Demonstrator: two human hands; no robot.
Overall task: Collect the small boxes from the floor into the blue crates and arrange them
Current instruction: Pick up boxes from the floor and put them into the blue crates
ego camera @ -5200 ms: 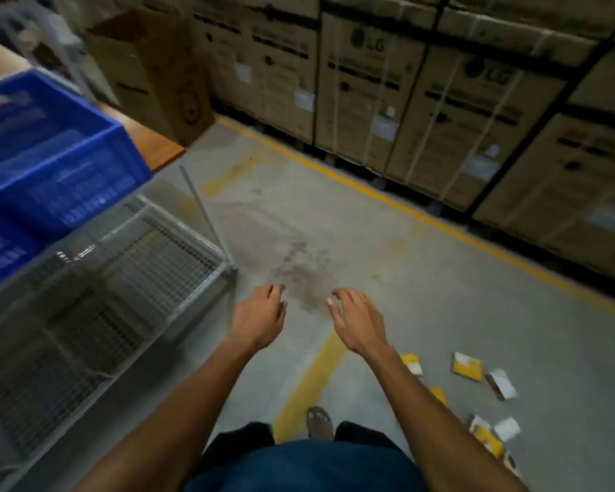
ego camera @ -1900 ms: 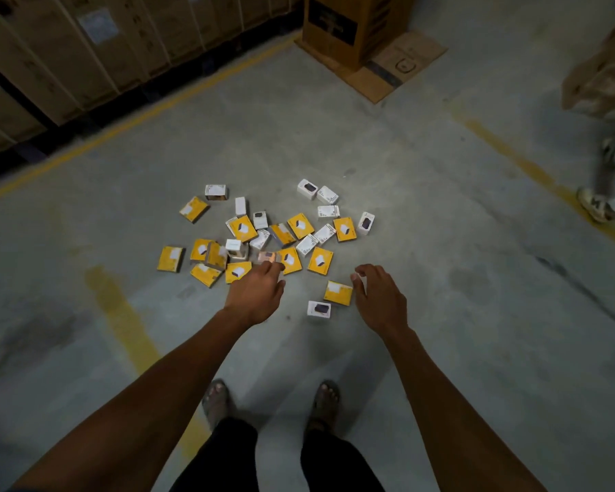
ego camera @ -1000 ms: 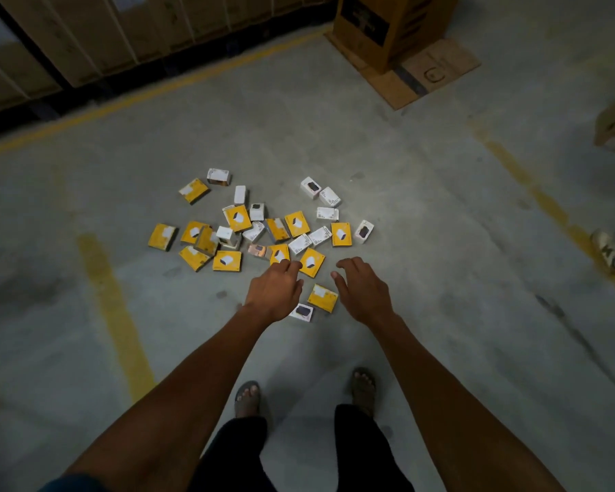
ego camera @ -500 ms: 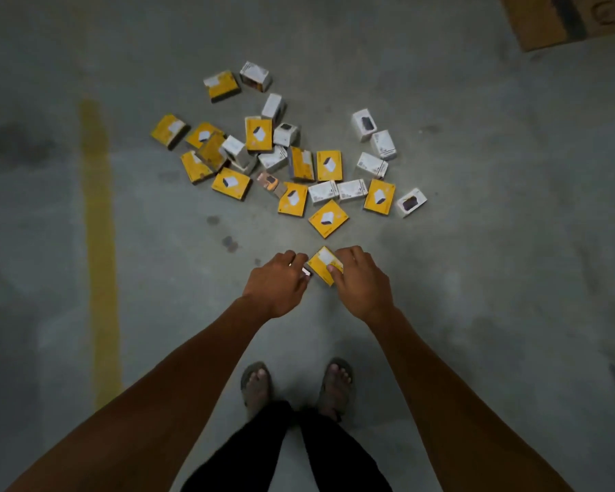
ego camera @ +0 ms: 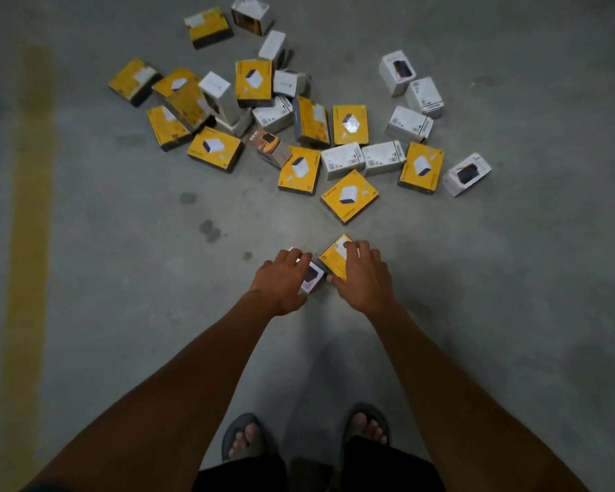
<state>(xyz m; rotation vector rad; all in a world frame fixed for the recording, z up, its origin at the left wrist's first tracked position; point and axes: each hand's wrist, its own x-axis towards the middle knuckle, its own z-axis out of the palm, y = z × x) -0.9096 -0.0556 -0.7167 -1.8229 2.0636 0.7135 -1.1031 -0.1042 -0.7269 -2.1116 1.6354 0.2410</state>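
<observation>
Several small yellow and white boxes lie scattered on the grey concrete floor, such as a yellow one (ego camera: 349, 195) nearest my hands and a white one (ego camera: 466, 174) at the right edge of the pile. My left hand (ego camera: 281, 280) closes around a small white box (ego camera: 312, 277) on the floor. Beside it, my right hand (ego camera: 361, 275) grips a yellow box (ego camera: 335, 256), fingers over its top. Both boxes sit apart from the main pile, closer to my feet. No blue crate is in view.
A worn yellow painted line (ego camera: 29, 221) runs along the floor at the left. My sandalled feet (ego camera: 244, 438) stand just behind my hands. Dark stains (ego camera: 208, 229) mark the floor left of my hands.
The camera has dropped closer to the floor over the pile. Both hands have settled further over the two nearest boxes, the left on the white one, the right on the yellow one.
</observation>
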